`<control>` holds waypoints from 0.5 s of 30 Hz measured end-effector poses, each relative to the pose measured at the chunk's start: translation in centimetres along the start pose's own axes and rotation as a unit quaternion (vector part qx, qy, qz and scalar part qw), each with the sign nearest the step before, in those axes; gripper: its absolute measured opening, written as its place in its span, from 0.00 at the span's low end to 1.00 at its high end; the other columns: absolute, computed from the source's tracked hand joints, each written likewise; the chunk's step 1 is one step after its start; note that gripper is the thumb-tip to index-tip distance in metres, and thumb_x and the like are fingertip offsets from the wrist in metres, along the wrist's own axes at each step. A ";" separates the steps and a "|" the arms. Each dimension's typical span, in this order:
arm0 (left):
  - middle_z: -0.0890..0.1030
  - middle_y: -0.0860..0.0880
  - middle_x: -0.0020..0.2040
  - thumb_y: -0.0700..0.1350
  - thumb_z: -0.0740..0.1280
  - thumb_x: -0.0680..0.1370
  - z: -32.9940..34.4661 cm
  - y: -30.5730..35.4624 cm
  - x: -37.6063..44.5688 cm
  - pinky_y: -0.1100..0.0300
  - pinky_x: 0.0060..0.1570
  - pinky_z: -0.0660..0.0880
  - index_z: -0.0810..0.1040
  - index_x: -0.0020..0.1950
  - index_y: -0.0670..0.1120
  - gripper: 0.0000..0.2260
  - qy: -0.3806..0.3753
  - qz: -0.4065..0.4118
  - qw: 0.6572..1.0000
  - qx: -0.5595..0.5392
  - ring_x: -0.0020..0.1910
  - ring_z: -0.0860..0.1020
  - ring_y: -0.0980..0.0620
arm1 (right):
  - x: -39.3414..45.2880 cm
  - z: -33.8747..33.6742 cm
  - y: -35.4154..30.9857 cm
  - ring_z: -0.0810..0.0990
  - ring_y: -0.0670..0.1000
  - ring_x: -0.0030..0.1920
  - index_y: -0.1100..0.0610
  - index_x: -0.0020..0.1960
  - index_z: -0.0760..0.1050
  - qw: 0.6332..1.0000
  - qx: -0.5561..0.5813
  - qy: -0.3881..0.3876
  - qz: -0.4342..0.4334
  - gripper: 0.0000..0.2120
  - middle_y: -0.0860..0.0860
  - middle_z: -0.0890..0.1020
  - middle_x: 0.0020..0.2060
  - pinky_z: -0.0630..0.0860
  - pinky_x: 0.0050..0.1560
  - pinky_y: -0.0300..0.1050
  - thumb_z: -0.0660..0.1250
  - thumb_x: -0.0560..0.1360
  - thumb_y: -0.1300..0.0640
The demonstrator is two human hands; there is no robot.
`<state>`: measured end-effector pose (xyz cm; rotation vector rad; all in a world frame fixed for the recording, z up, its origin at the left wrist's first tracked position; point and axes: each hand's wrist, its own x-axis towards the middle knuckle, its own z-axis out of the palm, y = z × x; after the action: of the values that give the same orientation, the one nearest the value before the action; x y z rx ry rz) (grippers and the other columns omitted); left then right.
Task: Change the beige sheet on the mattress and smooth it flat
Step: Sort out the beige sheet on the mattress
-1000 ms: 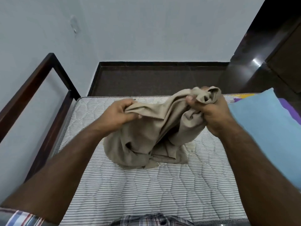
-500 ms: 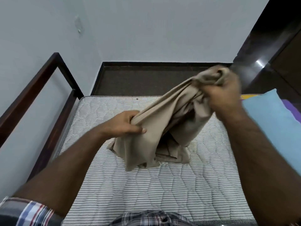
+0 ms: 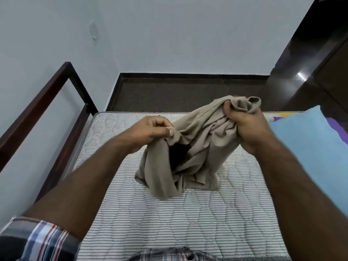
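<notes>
A bunched beige sheet [image 3: 197, 147] hangs between my hands above the bare striped quilted mattress [image 3: 169, 219], its lower folds resting on the mattress. My left hand [image 3: 152, 130] pinches an edge of the sheet between thumb and fingers. My right hand [image 3: 243, 125] grips a crumpled wad of the sheet, held a little higher and to the right.
A dark wooden bed rail [image 3: 43, 110] runs along the left side against the pale wall. A light blue pillow [image 3: 312, 157] lies on the right, with purple and yellow fabric [image 3: 337, 127] behind it. Dark floor [image 3: 188, 95] lies beyond the mattress.
My right hand has come down and nearer with its wad of sheet. My left hand has shifted its hold to a pinch on the sheet's edge.
</notes>
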<state>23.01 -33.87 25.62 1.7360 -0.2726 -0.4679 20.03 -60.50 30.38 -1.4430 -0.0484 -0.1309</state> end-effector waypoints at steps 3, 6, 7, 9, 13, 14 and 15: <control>0.77 0.48 0.39 0.36 0.71 0.67 -0.5 -0.8 -0.3 0.64 0.30 0.68 0.74 0.35 0.49 0.09 0.021 -0.014 0.994 -0.104 0.34 0.74 0.56 | -0.1 -0.6 0.0 0.83 0.45 0.38 0.49 0.30 0.81 0.997 0.041 0.058 -0.004 0.12 0.46 0.83 0.32 0.81 0.45 0.43 0.72 0.72 0.55; 0.79 0.46 0.43 0.35 0.68 0.64 -1.3 -1.6 -0.4 0.60 0.34 0.66 0.70 0.31 0.50 0.11 0.037 -0.035 0.989 -0.138 0.39 0.74 0.53 | 0.0 -1.9 0.3 0.82 0.46 0.36 0.51 0.32 0.82 0.996 -0.037 0.076 -0.007 0.13 0.47 0.82 0.32 0.80 0.44 0.45 0.76 0.72 0.64; 0.78 0.45 0.43 0.36 0.67 0.64 -1.4 -1.7 -0.5 0.59 0.34 0.66 0.71 0.31 0.50 0.10 0.038 -0.043 0.990 -0.126 0.40 0.73 0.52 | -0.1 -2.2 0.5 0.83 0.49 0.38 0.54 0.36 0.82 0.995 -0.063 0.074 -0.003 0.09 0.50 0.83 0.34 0.81 0.45 0.46 0.77 0.70 0.65; 0.79 0.45 0.43 0.39 0.71 0.68 -1.5 -1.9 -0.8 0.61 0.34 0.70 0.79 0.38 0.49 0.06 0.024 -0.069 0.995 -0.069 0.40 0.75 0.51 | 0.0 -2.9 1.1 0.83 0.49 0.40 0.56 0.42 0.80 0.992 -0.101 0.072 -0.004 0.10 0.52 0.84 0.37 0.82 0.46 0.46 0.78 0.69 0.67; 0.86 0.51 0.54 0.63 0.72 0.72 -2.9 -2.7 -1.4 0.61 0.50 0.79 0.85 0.59 0.49 0.23 -0.034 -0.138 0.986 0.088 0.52 0.84 0.52 | 0.4 -4.2 0.8 0.85 0.49 0.51 0.53 0.50 0.83 0.987 -0.156 0.021 -0.021 0.13 0.50 0.87 0.46 0.80 0.54 0.45 0.72 0.74 0.70; 0.86 0.49 0.53 0.67 0.72 0.70 -3.4 -3.0 -1.6 0.58 0.52 0.79 0.86 0.57 0.49 0.26 -0.048 -0.148 0.981 0.112 0.52 0.84 0.51 | 0.4 -4.6 0.8 0.85 0.48 0.51 0.54 0.49 0.83 0.986 -0.166 0.008 -0.020 0.15 0.50 0.87 0.46 0.80 0.54 0.44 0.70 0.75 0.72; 0.86 0.46 0.52 0.67 0.72 0.70 -3.9 -3.3 -1.9 0.56 0.51 0.79 0.86 0.55 0.47 0.26 -0.059 -0.158 0.978 0.120 0.50 0.84 0.49 | 0.5 -4.8 0.6 0.85 0.48 0.50 0.54 0.49 0.83 0.980 -0.196 -0.006 -0.020 0.16 0.50 0.87 0.46 0.80 0.53 0.44 0.68 0.75 0.74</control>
<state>22.90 -28.89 23.36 2.0016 -0.1400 -0.7991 20.35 -65.22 29.19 -1.8370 -0.0637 -0.1704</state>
